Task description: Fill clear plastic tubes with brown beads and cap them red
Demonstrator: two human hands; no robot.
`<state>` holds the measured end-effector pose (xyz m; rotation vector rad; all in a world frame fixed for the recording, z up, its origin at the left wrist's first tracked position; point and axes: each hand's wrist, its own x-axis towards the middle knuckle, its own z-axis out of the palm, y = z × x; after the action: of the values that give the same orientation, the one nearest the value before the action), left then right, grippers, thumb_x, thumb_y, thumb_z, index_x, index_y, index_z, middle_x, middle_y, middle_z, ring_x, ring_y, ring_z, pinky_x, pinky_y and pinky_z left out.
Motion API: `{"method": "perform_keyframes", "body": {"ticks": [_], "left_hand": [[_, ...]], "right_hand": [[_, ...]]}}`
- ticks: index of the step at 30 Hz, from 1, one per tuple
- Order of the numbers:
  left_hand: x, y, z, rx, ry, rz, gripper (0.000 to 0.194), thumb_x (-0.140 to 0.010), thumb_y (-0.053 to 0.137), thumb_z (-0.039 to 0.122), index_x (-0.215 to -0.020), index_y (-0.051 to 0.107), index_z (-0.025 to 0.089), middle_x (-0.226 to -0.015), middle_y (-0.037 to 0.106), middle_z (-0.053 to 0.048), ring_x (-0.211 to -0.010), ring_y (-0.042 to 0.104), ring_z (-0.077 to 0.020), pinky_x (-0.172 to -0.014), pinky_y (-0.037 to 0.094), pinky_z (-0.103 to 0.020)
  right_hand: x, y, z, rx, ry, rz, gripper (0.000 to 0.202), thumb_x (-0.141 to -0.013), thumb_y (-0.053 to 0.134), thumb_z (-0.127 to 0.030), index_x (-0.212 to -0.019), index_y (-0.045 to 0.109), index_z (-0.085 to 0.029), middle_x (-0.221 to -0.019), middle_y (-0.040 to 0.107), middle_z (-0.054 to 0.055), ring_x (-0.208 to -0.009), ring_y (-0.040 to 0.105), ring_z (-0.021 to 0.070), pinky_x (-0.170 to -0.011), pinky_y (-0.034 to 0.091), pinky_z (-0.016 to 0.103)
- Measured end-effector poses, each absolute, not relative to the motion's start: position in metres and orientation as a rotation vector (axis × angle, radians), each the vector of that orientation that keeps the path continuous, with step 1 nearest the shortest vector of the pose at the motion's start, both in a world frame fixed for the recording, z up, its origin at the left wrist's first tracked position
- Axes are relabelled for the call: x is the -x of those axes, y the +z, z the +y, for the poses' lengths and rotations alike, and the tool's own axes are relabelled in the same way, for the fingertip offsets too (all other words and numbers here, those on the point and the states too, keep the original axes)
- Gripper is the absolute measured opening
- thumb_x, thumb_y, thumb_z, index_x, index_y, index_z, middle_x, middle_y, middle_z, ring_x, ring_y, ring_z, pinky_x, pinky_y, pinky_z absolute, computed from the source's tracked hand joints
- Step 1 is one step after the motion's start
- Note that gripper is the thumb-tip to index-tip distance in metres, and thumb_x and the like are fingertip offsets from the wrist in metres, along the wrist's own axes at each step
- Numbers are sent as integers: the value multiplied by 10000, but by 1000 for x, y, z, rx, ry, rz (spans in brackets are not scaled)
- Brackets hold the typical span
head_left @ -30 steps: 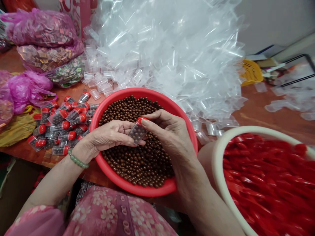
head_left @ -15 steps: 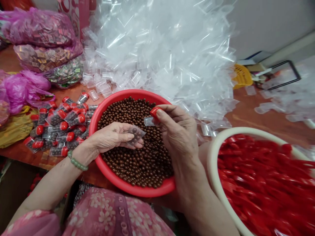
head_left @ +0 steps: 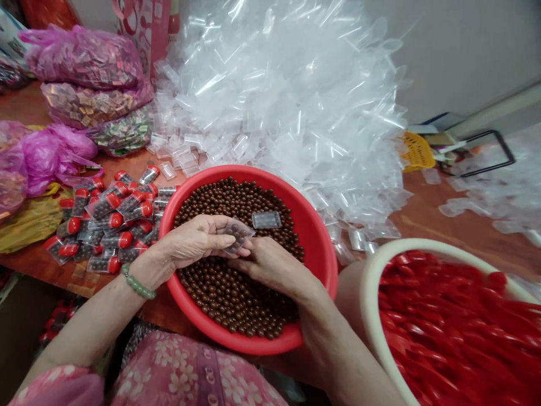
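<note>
My left hand [head_left: 203, 239] is closed on a small clear plastic container [head_left: 237, 234] with brown balls inside, above the red basin [head_left: 323, 270]. Touching or very close to that container is my right hand [head_left: 270, 265], its fingers curled together and partly hidden; what they hold, if anything, does not show. Beneath both hands, glossy brown balls [head_left: 228, 304] fill much of the basin. One clear container [head_left: 266, 220] lies on the balls just beyond my right hand.
Filled containers with red caps [head_left: 107, 220] are piled left of the basin. Behind it rises a large heap of clear containers [head_left: 287, 101]. A cream tub [head_left: 367, 299] of red pieces [head_left: 456, 332] stands at right. Pink bags [head_left: 88, 56] and a yellow basket [head_left: 417, 152] sit farther back.
My right hand has moved down and left to the container in my left hand. The red cap it held is out of sight. The whole view has shifted slightly.
</note>
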<state>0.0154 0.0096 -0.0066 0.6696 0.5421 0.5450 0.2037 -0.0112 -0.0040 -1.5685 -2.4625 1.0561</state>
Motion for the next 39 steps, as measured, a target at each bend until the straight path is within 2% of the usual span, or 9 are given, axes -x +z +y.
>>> {"method": "perform_keyframes", "body": {"ticks": [3, 8, 13, 18, 23, 28, 34, 39], "left_hand": [[-16, -6, 10, -696, 564, 544, 375, -684, 816, 282, -997, 689, 121, -915, 720, -79, -851, 685, -139, -835, 502, -255], [-17, -3, 11, -694, 611, 589, 375, -661, 830, 261, -979, 692, 116, -908, 716, -70, -854, 677, -140, -845, 497, -263], [-15, -3, 12, -629, 647, 579, 366, -642, 835, 235, -953, 682, 119, -894, 708, -61, -828, 672, -132, -841, 505, -277], [-15, 0, 9, -632, 618, 518, 351, -641, 838, 240, -921, 662, 123, -833, 687, -48, -763, 664, -132, -767, 524, -290], [-17, 2, 6, -775, 673, 599, 299, -644, 819, 219, -879, 655, 134, -773, 653, -13, -731, 610, -109, -758, 483, -275], [-21, 0, 5, -1033, 765, 724, 138, -720, 717, 158, -830, 635, 148, -723, 588, 33, -701, 528, -80, -753, 420, -235], [-23, -7, 6, -1166, 739, 757, 146, -708, 671, 135, -838, 604, 138, -797, 588, 14, -757, 528, -107, -784, 415, -257], [-23, -6, 7, -1154, 740, 729, 174, -713, 697, 196, -852, 607, 144, -802, 588, 11, -763, 529, -111, -776, 414, -255]], "right_hand": [[-200, -7, -12, 1558, 945, -2582, 134, -825, 559, -151, -855, 683, -195, -908, 738, 78, -856, 668, 213, -741, 456, 278], [-206, -3, -9, 1544, 999, -2470, 142, -847, 549, -179, -846, 691, -185, -859, 742, 68, -776, 671, 200, -717, 467, 286], [-219, 5, -4, 1544, 902, -1834, 185, -845, 603, -339, -816, 703, -186, -761, 711, 16, -698, 637, 161, -657, 482, 278], [-216, 14, -13, 1413, 866, -1510, 159, -801, 681, -352, -865, 725, -213, -752, 705, 18, -701, 638, 172, -629, 512, 305], [-203, 29, -18, 1323, 777, -1615, 90, -820, 679, -304, -869, 734, -252, -829, 742, 20, -735, 675, 175, -686, 544, 311], [-197, 40, -13, 1218, 604, -1975, 102, -843, 641, -250, -899, 726, -250, -793, 748, 20, -691, 683, 169, -641, 545, 293], [-192, 37, -11, 1168, 511, -2115, 183, -864, 601, -189, -998, 718, -231, -853, 759, 35, -733, 705, 159, -671, 555, 269], [-195, 36, -12, 1214, 626, -2068, 202, -838, 636, -246, -1021, 722, -247, -866, 762, 32, -754, 705, 185, -687, 562, 303]]}}
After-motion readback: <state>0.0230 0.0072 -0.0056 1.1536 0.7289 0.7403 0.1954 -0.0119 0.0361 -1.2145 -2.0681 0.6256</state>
